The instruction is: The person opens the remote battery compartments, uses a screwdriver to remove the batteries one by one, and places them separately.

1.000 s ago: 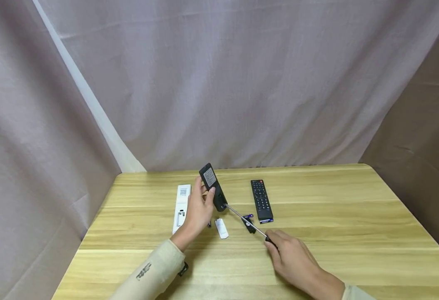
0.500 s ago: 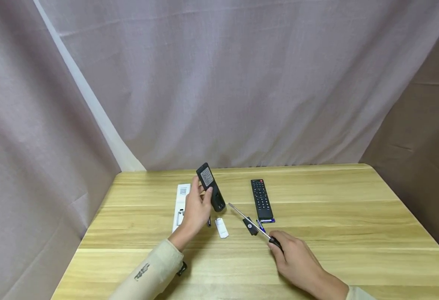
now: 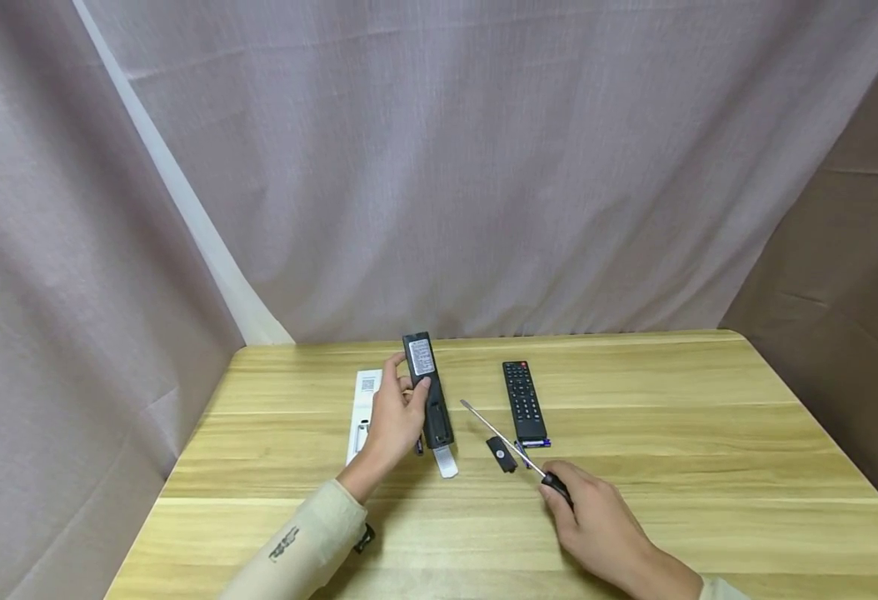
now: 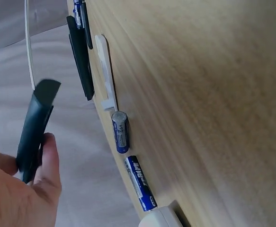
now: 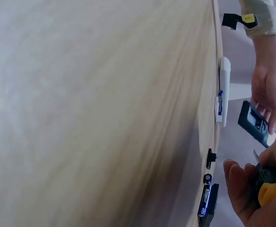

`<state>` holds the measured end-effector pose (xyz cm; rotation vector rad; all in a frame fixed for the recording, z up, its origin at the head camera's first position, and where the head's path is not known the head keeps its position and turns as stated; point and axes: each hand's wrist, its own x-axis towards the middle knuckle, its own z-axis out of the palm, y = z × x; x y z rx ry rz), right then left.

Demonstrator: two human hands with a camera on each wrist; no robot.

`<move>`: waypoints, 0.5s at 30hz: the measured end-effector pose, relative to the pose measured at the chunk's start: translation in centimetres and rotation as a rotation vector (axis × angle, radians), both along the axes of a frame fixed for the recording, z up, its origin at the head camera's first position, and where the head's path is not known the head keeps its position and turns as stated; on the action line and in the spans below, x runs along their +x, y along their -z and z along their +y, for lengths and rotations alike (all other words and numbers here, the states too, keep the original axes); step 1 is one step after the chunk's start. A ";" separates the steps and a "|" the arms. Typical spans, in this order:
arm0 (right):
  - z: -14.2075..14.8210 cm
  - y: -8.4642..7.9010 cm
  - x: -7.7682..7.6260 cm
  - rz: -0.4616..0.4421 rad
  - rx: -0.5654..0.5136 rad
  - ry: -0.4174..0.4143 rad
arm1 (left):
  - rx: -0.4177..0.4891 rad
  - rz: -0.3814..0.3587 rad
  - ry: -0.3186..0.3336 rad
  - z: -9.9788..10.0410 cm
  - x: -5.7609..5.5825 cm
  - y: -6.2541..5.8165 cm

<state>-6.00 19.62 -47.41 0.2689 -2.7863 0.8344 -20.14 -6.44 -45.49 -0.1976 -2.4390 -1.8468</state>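
Black remote (image 3: 436,398) sits pinched between the left fingers (image 3: 392,369); the right fingers (image 5: 237,187) grip a screwdriver (image 3: 556,486).

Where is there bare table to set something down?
Widest: the table right of the flat remote, beyond the right hand. Smaller patches: left of the white remote, and up front between left hand and right hand. Crowded: the middle, with white cover, black cover, batteries, and held remote and screwdriver above.
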 end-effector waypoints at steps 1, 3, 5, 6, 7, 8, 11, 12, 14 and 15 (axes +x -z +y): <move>0.1 0.0 0.0 0.008 -0.003 0.002 | -0.011 -0.017 0.008 0.0 0.0 0.0; 0.3 -0.1 0.1 0.031 0.000 0.008 | -0.032 -0.055 0.037 0.1 -0.1 0.2; 0.5 -0.2 0.1 0.042 -0.004 0.013 | -0.072 -0.087 0.073 0.3 -0.1 0.4; 0.6 -0.2 0.1 0.050 -0.004 0.014 | -0.094 -0.103 0.090 0.4 -0.1 0.5; 0.7 -0.2 0.1 0.056 -0.008 0.015 | -0.107 -0.115 0.110 0.5 -0.1 0.6; 0.7 -0.2 0.1 0.064 -0.008 0.017 | -0.121 -0.126 0.126 0.6 -0.2 0.7; 1.0 -0.3 0.2 0.078 -0.017 0.020 | -0.156 -0.156 0.162 1.3 -0.4 1.0; 1.0 -0.3 0.3 0.082 -0.019 0.021 | -0.166 -0.165 0.171 1.5 -0.5 1.1; 1.1 -0.3 0.3 0.092 -0.016 0.024 | -0.201 -0.183 0.184 2.0 -0.9 1.3; 1.1 -0.4 0.4 0.096 -0.014 0.026 | -0.227 -0.190 0.188 2.2 -1.1 1.3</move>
